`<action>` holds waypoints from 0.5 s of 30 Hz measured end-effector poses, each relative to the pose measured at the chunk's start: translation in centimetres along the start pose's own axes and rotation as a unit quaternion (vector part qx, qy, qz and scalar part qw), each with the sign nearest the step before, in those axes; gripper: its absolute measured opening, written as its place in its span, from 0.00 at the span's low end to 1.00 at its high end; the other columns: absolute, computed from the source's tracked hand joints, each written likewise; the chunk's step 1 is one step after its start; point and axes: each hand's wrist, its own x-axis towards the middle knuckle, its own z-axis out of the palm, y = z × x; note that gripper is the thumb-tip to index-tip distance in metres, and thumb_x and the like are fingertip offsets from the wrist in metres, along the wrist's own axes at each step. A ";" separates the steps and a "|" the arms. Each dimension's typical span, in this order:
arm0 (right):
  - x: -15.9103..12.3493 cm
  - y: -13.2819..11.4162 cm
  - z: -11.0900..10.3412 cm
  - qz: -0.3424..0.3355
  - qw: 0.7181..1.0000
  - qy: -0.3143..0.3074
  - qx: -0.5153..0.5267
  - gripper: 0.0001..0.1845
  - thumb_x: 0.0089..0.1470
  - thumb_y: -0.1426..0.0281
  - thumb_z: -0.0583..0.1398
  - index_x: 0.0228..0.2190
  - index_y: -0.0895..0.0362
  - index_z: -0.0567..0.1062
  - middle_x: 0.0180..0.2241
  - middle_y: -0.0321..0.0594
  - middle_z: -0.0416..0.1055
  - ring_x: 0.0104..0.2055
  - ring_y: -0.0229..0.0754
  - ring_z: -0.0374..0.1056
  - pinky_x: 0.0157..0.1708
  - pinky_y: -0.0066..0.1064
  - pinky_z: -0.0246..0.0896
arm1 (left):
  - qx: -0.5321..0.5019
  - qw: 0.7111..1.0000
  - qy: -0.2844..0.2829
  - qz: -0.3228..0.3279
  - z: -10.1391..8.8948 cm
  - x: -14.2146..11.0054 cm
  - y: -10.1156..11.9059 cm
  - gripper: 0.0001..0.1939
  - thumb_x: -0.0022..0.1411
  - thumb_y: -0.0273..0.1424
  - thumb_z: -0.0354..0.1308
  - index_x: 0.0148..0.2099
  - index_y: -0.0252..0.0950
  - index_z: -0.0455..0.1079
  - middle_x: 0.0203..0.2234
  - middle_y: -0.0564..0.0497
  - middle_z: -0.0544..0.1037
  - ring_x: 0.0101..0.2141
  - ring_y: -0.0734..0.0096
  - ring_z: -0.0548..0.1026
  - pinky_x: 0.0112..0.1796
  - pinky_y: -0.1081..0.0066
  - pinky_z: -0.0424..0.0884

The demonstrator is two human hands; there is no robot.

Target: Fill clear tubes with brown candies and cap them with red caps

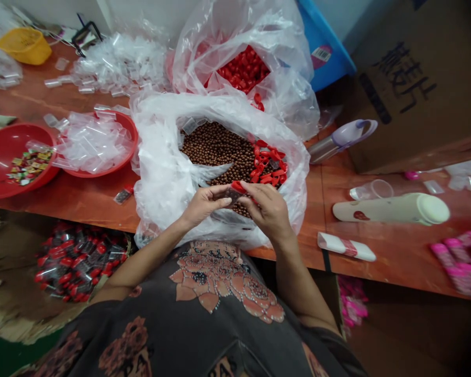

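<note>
The bag [157,173] up front is crinkly see-through plastic with a bit of shine, and the brown beads [215,149] inside look smooth and glossy. Red bowls [8,183] are slick, shiny plastic. Worktop [310,209] has a smooth, faintly glossy surface, while the big box [412,120] is plain matt brown cardboard.

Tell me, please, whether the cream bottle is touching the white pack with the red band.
Apart. The head view shows a strip of bare orange table between the cream bottle and the white pack.
</note>
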 end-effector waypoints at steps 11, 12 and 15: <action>-1.1 -0.5 3.6 0.032 0.999 0.036 0.009 0.36 0.53 0.62 0.66 0.60 0.53 0.60 0.53 0.50 0.69 0.56 0.53 0.67 0.54 0.52 0.67 | -0.046 0.997 0.042 -0.045 2.3 0.6 -0.7 0.37 0.64 0.61 0.40 0.51 0.36 0.71 0.31 0.45 0.80 0.32 0.66 0.78 0.29 0.71 0.73; -1.1 -0.7 3.7 0.034 0.999 0.036 0.014 0.36 0.53 0.62 0.66 0.59 0.52 0.60 0.53 0.50 0.69 0.56 0.53 0.67 0.54 0.52 0.66 | -0.021 0.998 0.048 -0.044 2.4 0.7 -0.8 0.39 0.64 0.62 0.36 0.48 0.35 0.72 0.27 0.46 0.78 0.30 0.67 0.77 0.27 0.71 0.71; -1.2 -1.3 3.9 0.033 0.998 0.038 0.028 0.35 0.52 0.63 0.66 0.58 0.52 0.62 0.53 0.48 0.71 0.54 0.53 0.68 0.53 0.50 0.66 | 0.060 0.995 0.071 -0.030 2.8 0.9 -1.1 0.37 0.65 0.61 0.37 0.39 0.35 0.74 0.18 0.49 0.72 0.22 0.71 0.71 0.23 0.72 0.65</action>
